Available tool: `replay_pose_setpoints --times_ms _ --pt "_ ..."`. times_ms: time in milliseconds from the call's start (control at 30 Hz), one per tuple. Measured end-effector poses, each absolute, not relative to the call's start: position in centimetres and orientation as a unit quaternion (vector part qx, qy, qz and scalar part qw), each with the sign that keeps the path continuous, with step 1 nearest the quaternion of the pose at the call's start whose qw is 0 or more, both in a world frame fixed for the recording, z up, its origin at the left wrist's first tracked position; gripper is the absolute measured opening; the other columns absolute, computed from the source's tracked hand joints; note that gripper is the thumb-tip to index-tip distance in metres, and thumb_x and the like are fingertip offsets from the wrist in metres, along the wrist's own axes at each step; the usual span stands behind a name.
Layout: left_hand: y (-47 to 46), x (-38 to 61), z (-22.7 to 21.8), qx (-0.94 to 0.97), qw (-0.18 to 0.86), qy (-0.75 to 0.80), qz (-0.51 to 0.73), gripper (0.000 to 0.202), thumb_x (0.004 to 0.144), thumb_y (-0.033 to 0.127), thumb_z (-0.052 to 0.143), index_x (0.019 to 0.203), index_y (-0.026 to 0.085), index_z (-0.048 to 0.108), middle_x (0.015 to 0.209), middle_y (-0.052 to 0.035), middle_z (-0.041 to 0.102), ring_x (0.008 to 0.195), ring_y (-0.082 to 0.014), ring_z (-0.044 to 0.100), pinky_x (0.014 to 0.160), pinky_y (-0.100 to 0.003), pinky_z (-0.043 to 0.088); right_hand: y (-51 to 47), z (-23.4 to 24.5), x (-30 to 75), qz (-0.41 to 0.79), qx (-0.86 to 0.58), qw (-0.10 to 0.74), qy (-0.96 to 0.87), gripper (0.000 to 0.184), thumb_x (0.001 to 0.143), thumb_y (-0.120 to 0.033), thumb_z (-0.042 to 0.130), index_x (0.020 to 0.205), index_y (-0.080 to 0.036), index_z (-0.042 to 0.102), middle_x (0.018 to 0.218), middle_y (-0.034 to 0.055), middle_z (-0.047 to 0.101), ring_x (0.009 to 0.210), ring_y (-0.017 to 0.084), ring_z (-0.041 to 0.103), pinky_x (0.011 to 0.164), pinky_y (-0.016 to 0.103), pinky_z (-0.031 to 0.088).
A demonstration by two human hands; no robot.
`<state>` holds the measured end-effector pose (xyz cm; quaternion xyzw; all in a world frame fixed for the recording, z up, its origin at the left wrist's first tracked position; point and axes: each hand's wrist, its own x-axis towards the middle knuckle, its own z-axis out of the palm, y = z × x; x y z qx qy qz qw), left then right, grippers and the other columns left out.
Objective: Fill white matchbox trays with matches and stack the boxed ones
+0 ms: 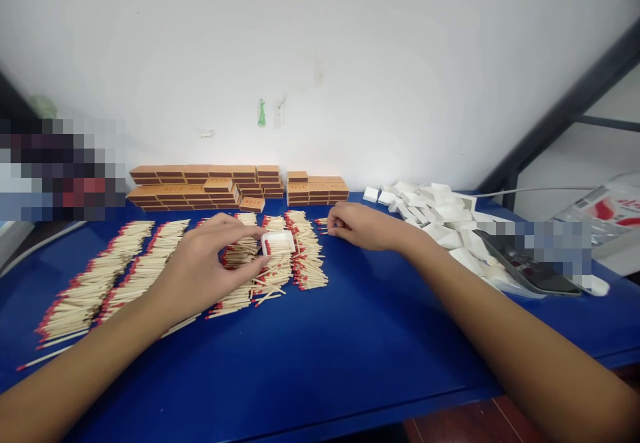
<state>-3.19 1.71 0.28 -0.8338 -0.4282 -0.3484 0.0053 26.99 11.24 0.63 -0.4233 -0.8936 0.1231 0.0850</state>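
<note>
My left hand [215, 256] grips a small white matchbox tray [285, 238] between thumb and fingers. Several matches with red heads lie inside the tray. Beneath it spread rows of loose red-tipped matches [310, 263] on the blue table. To the right of those rows, my right hand [353, 224] is closed in a pinch on a few matches [321, 224], whose red heads point left. The palm side of this hand is partly hidden, so the exact number held does not show.
Stacked orange-brown matchboxes [185, 193] line the wall at the back. A heap of white empty trays [435, 206] lies at the right, beside a dark phone [530, 266]. Longer rows of matches [95, 283] cover the left of the blue table [320, 370]. A plastic bag [610, 206] sits far right.
</note>
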Motion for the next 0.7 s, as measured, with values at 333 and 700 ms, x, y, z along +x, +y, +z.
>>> replay_pose_setpoints --times_ms 333,700 --pt "1.8 -3.3 0.2 -0.835 0.012 -0.427 -0.346 0.028 0.088 0.037 0.073 0.112 0.023 0.075 0.098 -0.0048 0.074 0.091 -0.0219 0.066 0.081 -0.035 0.052 11.5 0.0 27.3 0.134 -0.443 0.087 -0.882 0.008 0.094 -0.02 0.055 0.088 -0.018 0.061 0.091 0.0083 0.069 0.078 0.019 0.059 0.069 0.031 0.042" --pt "1.4 -2.9 0.3 -0.84 0.002 -0.412 -0.353 0.03 0.088 0.037 0.075 0.114 0.022 0.075 0.095 -0.0048 0.073 0.087 -0.0202 0.065 0.078 -0.033 0.053 7.0 2.1 23.6 0.127 -0.372 0.236 -0.889 0.009 0.1 -0.025 0.054 0.094 -0.02 0.059 0.093 0.0058 0.066 0.081 0.017 0.057 0.07 0.031 0.042"
